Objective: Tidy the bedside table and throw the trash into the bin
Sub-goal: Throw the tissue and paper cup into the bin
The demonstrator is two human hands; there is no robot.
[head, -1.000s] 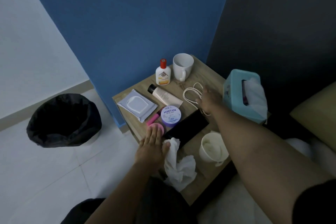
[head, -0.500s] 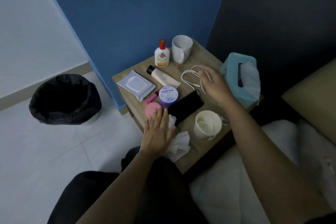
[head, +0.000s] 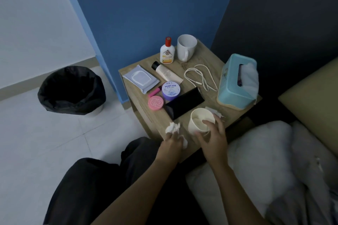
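Left hand (head: 172,142) at near edge of wooden tabletop (head: 204,55); fingers curled tight around crumpled white tissue (head: 172,127), which bulges out above the knuckles. Right hand (head: 213,138) just beside it, fingers and thumb clamped on the cream paper cup (head: 200,119), upright near the front edge, white wadding inside. Round bin with black liner (head: 71,90) on the floor, well apart to the left.
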